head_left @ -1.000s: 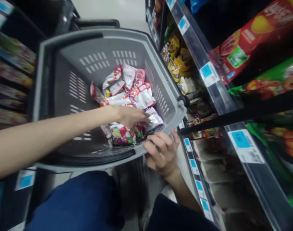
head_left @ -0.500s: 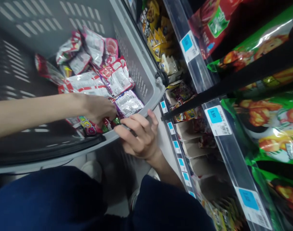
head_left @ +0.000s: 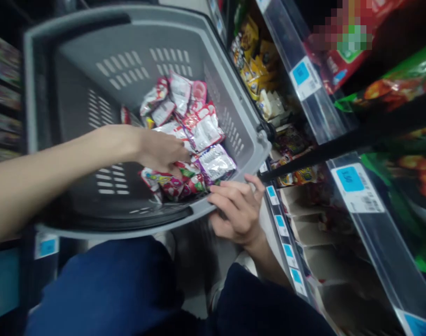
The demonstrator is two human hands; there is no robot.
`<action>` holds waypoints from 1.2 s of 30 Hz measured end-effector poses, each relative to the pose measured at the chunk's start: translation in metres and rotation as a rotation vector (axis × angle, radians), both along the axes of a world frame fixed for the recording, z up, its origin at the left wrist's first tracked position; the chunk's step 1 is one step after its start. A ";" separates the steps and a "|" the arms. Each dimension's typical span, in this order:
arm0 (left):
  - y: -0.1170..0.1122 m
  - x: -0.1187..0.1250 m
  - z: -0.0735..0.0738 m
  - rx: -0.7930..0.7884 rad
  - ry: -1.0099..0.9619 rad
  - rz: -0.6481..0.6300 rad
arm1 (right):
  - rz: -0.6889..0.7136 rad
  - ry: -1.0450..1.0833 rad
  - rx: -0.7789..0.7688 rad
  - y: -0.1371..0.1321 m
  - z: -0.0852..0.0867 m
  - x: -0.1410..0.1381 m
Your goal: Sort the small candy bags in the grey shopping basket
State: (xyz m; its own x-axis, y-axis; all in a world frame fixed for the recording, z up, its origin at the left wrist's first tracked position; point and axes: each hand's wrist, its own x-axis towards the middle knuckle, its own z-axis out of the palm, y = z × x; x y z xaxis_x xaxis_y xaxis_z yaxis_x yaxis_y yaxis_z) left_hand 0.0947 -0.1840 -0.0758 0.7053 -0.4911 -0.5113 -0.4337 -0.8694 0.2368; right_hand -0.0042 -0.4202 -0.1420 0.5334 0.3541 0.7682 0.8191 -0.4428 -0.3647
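A grey plastic shopping basket (head_left: 230,60) tilts toward me, with shiny candy packets (head_left: 204,133) in its bottom. My left hand (head_left: 164,149) reaches into it, fingers bent down over the packets near the front wall. A red and green packet (head_left: 190,170) shows between its thumb and fingers; the fingertips are partly hidden. A silver and purple packet (head_left: 217,163) lies just right of that hand. At the basket's front right corner, my right hand (head_left: 237,210) has its fingers curled on the rim.
Store shelving with price labels (head_left: 358,186) runs along my right, holding green food packs (head_left: 391,88) and a red pack (head_left: 342,60). A black bar (head_left: 303,158) juts toward the basket. Yellow packs (head_left: 253,70) lie in lower bins. My knees (head_left: 118,280) are below the basket.
The view has shifted, so the basket sits farther right and more of it shows. My left hand has drawn back slightly from the front wall. My right hand stays at the rim.
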 end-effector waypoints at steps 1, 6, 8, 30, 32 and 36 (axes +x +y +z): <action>0.004 0.002 0.014 -0.017 0.026 -0.017 | 0.018 0.035 0.002 -0.002 0.004 0.002; 0.021 0.008 0.062 -0.432 -0.282 0.081 | 0.268 0.230 -0.168 -0.027 0.041 0.022; 0.025 0.011 0.061 -0.729 -0.440 0.258 | 0.390 0.382 -0.336 -0.040 0.066 0.036; 0.047 0.037 0.024 -1.392 -0.018 1.014 | 0.169 0.948 0.817 0.105 0.057 0.217; 0.051 0.036 0.025 -1.310 -0.001 0.943 | 0.152 0.908 0.826 0.100 0.055 0.216; 0.054 0.034 0.023 -1.058 0.060 0.750 | 0.079 0.793 0.793 0.097 0.060 0.213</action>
State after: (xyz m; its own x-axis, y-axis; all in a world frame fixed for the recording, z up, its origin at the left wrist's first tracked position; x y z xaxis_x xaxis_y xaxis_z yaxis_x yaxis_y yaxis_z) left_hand 0.1287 -0.1298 -0.0527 0.9720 -0.1711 -0.1607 0.1098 -0.2737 0.9555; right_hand 0.2090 -0.3227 -0.0821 0.9691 -0.0295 0.2450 0.2461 0.1882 -0.9508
